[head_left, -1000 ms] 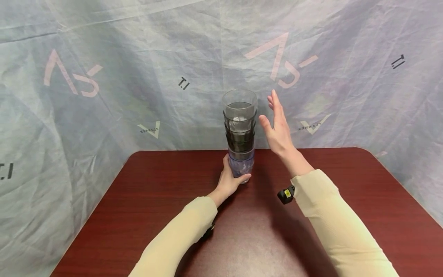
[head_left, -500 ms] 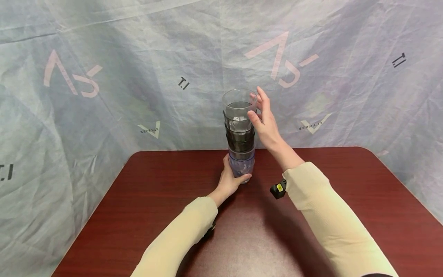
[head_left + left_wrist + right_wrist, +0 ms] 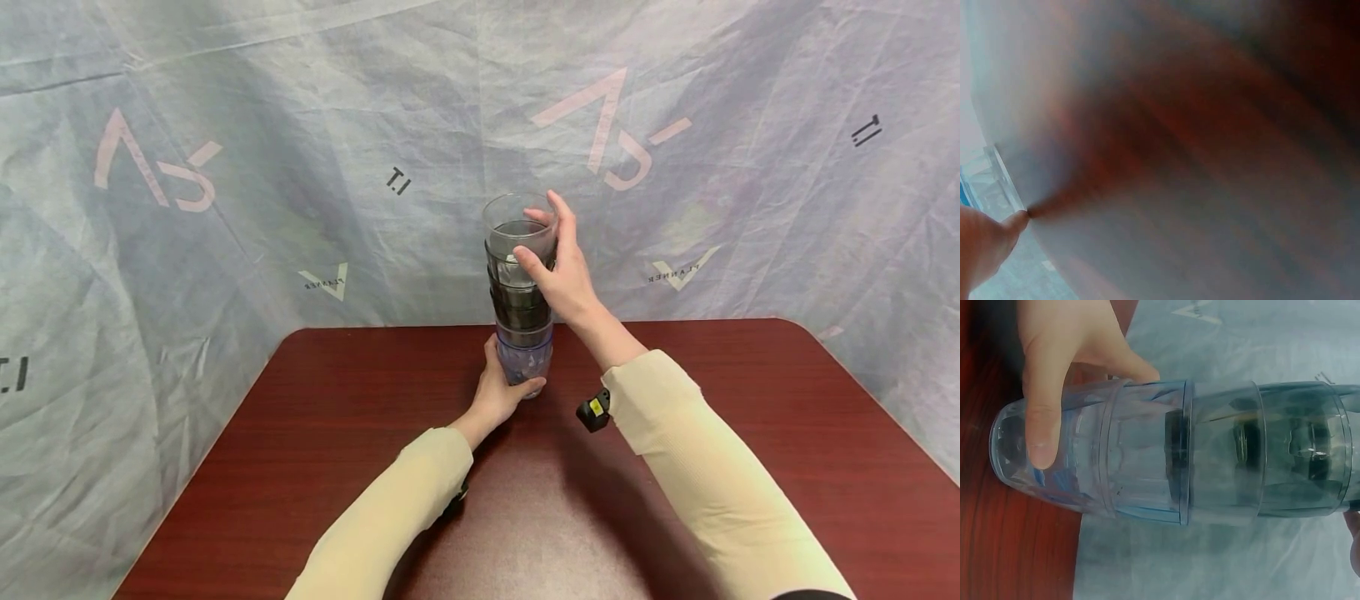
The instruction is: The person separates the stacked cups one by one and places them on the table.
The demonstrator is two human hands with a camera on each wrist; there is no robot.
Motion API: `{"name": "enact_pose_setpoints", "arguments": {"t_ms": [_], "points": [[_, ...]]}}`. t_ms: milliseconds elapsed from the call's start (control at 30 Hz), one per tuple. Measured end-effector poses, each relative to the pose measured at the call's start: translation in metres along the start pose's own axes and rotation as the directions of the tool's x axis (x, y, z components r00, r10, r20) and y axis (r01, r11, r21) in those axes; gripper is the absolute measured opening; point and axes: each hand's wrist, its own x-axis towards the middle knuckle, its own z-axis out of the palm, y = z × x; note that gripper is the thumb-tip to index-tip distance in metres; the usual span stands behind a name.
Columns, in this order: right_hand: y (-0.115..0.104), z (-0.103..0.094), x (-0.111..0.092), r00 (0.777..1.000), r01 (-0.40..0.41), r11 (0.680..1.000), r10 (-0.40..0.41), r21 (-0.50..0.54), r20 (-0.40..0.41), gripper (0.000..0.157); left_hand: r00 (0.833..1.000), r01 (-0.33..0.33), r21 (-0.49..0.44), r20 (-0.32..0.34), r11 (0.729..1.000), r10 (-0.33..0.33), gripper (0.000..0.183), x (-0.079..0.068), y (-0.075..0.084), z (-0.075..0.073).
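Observation:
A tall stack of nested see-through tumblers stands upright near the back of the table. The lowest ones are clear with a bluish tint, darker grey-green ones sit in the middle, and a clear one tops them. My left hand grips the bottom tumbler, its thumb across the front and its fingers partly hidden behind. At the top, my right hand wraps the right side of the stack, thumb in front and fingers behind the rim. In the left wrist view, the left thumb lies against a clear tumbler.
The dark red wooden table has its back edge just behind the stack. A wrinkled grey cloth backdrop with printed letters hangs behind and at both sides. A small black wrist camera is worn under the right sleeve.
My right hand has moved left from beside the stack and curved round its upper tumblers. The left hand and the stack have stayed in place.

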Motion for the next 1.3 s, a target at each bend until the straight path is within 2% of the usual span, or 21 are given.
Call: {"name": "enact_pose_setpoints", "arguments": {"t_ms": [67,333,733,900,967,1133,1300], "points": [[0.001,0.0,0.0,1.0,-0.007,1.0,0.007,0.005,-0.006,0.071,1.0,0.001,0.003,-0.001,1.0,-0.001,0.102,0.0,0.0,0.0],[0.0,0.001,0.0,1.0,0.004,1.0,-0.004,-0.008,-0.018,0.069,1.0,0.001,0.011,-0.006,1.0,-0.001,0.101,0.0,0.001,0.001],[-0.004,0.001,-0.001,1.0,0.019,0.999,-0.02,-0.044,-0.024,0.07,1.0,-0.002,0.015,0.003,1.0,0.002,0.101,0.0,0.004,0.0],[-0.008,0.0,0.004,0.996,0.069,0.997,-0.07,-0.03,-0.047,0.069,1.0,-0.011,0.018,0.005,1.0,0.011,0.1,0.0,0.004,0.0],[-0.01,0.001,0.007,0.995,0.084,0.996,-0.085,-0.014,-0.054,0.074,1.0,-0.014,0.015,0.007,1.0,0.014,0.1,0.0,0.003,0.0],[0.003,0.001,0.018,0.989,0.122,0.99,-0.115,0.068,-0.098,0.099,1.0,-0.023,0.01,0.005,1.0,0.023,0.099,-0.001,0.003,-0.001],[0.009,0.0,0.028,0.975,0.166,0.98,-0.146,0.114,-0.167,0.106,1.0,-0.016,0.008,0.011,1.0,0.016,0.099,-0.001,0.002,0.001]]}}
